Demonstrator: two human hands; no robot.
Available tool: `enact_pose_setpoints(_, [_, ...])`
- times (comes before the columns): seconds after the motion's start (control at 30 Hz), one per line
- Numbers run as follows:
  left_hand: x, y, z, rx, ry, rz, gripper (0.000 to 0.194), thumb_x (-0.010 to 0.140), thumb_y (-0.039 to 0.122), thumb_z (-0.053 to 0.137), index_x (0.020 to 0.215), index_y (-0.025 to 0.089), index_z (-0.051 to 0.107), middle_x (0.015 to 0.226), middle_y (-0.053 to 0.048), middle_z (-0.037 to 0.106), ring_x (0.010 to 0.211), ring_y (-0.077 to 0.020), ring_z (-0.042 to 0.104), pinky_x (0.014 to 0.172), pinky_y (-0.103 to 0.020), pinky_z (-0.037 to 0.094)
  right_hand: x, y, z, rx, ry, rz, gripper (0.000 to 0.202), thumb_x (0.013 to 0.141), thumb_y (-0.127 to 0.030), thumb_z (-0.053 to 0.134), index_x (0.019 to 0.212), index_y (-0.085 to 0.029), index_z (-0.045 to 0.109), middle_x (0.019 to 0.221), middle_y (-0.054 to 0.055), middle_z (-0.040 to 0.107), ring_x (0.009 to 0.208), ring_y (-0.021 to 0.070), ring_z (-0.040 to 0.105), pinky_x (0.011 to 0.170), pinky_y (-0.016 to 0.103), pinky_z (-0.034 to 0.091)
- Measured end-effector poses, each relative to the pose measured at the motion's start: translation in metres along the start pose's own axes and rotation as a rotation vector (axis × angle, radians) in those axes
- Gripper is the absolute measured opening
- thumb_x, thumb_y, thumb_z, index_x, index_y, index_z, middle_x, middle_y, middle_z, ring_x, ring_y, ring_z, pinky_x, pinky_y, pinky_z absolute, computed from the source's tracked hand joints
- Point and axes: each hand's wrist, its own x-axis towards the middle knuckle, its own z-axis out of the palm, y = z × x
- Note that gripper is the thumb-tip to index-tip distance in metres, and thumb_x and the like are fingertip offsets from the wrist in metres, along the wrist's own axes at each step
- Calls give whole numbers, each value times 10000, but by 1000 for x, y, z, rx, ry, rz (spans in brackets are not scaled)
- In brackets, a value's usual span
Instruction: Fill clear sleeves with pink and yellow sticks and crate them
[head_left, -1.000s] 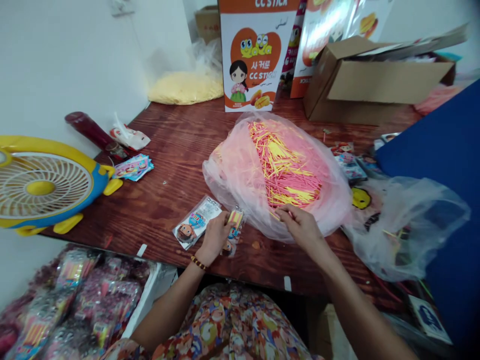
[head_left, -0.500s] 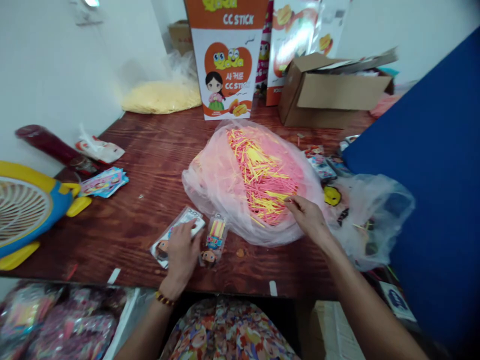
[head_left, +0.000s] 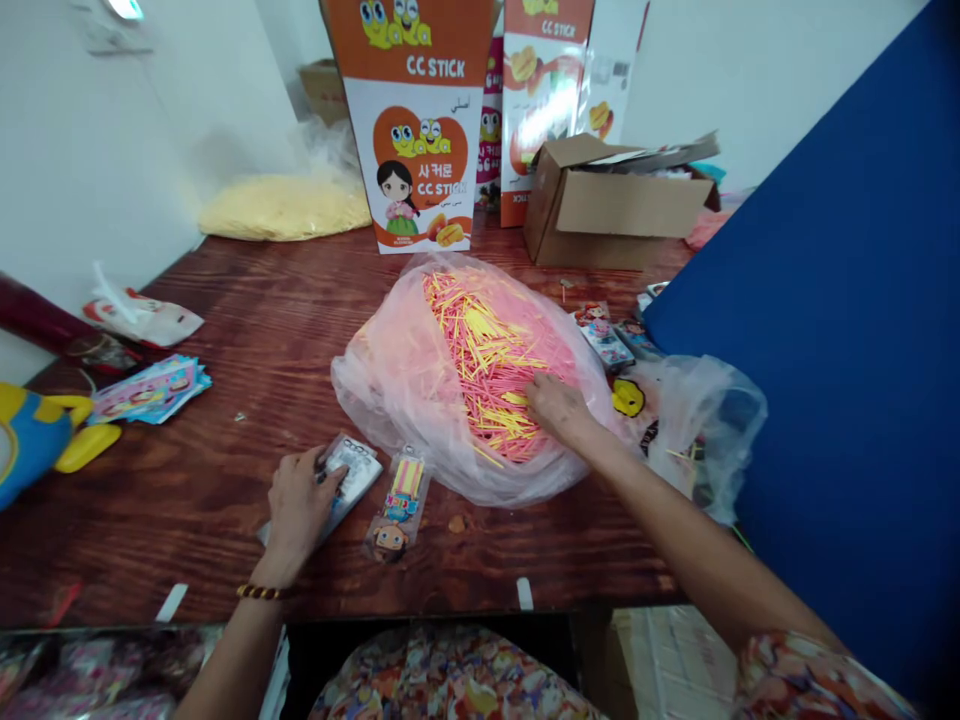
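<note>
My left hand [head_left: 300, 500] lies over a stack of clear printed packets [head_left: 358, 478], thumb and fingers apart on its top and side. To the right of that stack a single packet [head_left: 405, 490] with pink and yellow sticks and a cartoon face lies flat. Fingertips of my right hand [head_left: 555, 405] are down among the pink and yellow sticks [head_left: 502, 370] in a large open plastic bag [head_left: 420, 400]. Its fingers are bent together, and whatever they hold is hidden.
Tall CC Stick boxes [head_left: 420, 150] and an open cardboard box [head_left: 630, 205] stand at the back. A yellow bag [head_left: 285, 207] lies back left, printed sachets [head_left: 154, 390] at left. Right of the large bag is a clear bag [head_left: 705, 430], beside a blue panel [head_left: 840, 330].
The view has shifted to the right. My right hand has moved down into the sticks, and my left hand has slid toward the left edge of the packet stack.
</note>
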Motion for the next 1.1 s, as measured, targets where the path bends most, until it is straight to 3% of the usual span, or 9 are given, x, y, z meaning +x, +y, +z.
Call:
enact_pose_setpoints(0.17, [6,2,-4,-149,14,-44,452,781,473,546,1074,134,600,1038,-129,637,1018,-299,595,898,-418,486,0,-1,10,45,24,1,340,953,-102,339,1143,-84,619,1157,209,619,1108,303,556,875,374,466])
enact_pose_setpoints(0.37, [9,0,-12,-296,-19,-94,269,785,446,541,851,196,617,849,-58,678,793,-237,634,756,-343,477,1,9,17,221,48,24,329,932,-63,323,1086,-89,613,1141,200,646,1065,260,585,931,359,424])
enact_pose_setpoints(0.5, [11,-4,-27,-372,48,-52,259,785,464,555,787,209,601,778,-20,658,735,-210,608,705,-313,453,7,19,24,421,87,45,242,935,-129,351,971,-122,590,995,170,676,880,228,609,825,337,441])
enact_pose_setpoints(0.63, [8,2,-47,-724,104,-161,358,670,505,694,843,198,631,781,-6,676,713,-189,602,671,-290,483,10,28,28,686,173,80,142,916,-225,376,920,-172,508,837,89,649,702,189,565,678,307,429])
enact_pose_setpoints(0.77, [0,25,-61,-1070,17,-302,464,504,482,854,799,174,670,692,15,657,598,-137,572,556,-232,462,10,32,25,957,272,66,127,873,-312,397,808,-215,448,779,29,594,708,164,546,687,291,438])
enact_pose_setpoints(0.9, [-10,62,-63,-1196,-151,-227,391,551,437,869,778,170,696,674,17,657,592,-117,572,553,-206,458,2,22,23,1190,309,9,214,868,-413,394,810,-220,467,706,0,562,661,160,550,690,306,465])
enact_pose_setpoints(1.0, [-17,86,-60,-1209,-257,-163,350,588,416,861,762,155,707,658,11,651,595,-108,558,553,-192,448,-12,7,31,1368,362,7,203,856,-419,461,882,-221,501,766,13,606,709,180,581,739,339,475])
enact_pose_setpoints(1.1, [-21,101,-56,-1248,-275,-181,349,581,411,866,735,150,693,624,21,624,570,-95,531,531,-182,436,-26,-1,43,1306,382,61,163,859,-390,506,860,-228,500,787,17,616,754,194,585,772,350,464])
